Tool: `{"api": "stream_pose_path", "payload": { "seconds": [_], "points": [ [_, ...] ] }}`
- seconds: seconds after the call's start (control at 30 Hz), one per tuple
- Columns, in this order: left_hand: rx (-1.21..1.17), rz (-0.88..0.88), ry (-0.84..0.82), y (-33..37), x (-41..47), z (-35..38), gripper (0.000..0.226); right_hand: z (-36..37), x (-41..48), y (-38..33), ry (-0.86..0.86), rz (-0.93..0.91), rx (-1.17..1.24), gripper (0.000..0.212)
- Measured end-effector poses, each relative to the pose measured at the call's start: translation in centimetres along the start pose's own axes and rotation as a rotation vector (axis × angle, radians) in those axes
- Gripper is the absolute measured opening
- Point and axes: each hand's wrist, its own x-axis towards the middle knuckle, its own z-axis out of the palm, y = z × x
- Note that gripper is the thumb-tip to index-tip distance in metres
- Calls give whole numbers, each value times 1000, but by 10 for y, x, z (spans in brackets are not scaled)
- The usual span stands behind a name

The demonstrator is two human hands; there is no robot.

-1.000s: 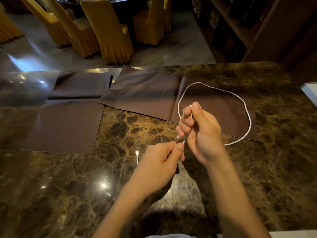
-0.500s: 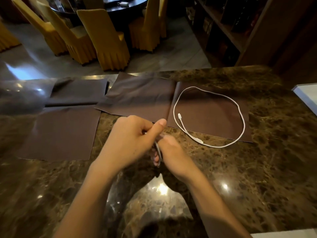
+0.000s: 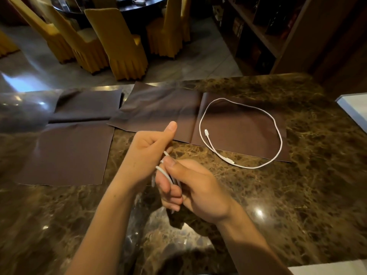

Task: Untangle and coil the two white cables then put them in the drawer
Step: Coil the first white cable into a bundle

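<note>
One white cable point(image 3: 278, 128) lies in a loose open ring on a brown cloth at the right, both plugs near its left side and untouched. A second white cable point(image 3: 163, 171) is bunched between my hands over the marble table point(image 3: 297, 195). My right hand point(image 3: 190, 191) grips its strands, several loops crossing the fingers. My left hand point(image 3: 147, 153) is closed around the cable's upper part, thumb raised. Most of this cable is hidden inside the two fists. No drawer is in view.
Three brown cloths point(image 3: 65, 153) cover the table's far left and middle. A white object point(image 3: 355, 108) sits at the right edge. Yellow-covered chairs point(image 3: 117, 42) and a dark shelf unit point(image 3: 278, 26) stand beyond the table.
My right hand let go of the ring-shaped cable, which now lies on the cloth. Both hands moved left and closed on the other cable, gathering it into loops.
</note>
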Motion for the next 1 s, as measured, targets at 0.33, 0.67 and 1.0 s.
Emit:
{"api": "stream_pose_path", "payload": {
  "seconds": [0.33,0.67,1.0],
  "points": [
    [-196,-98,14,-24,-31,40,58,-5,-4,-25,45,-238,426,43],
    [-26,-26,20,-23,-49,49,41,-34,-5,-36,268,-335,470,53],
    [135,-51,-15,-21,-40,46,46,-43,-10,-17,103,-88,545,66]
  ]
}}
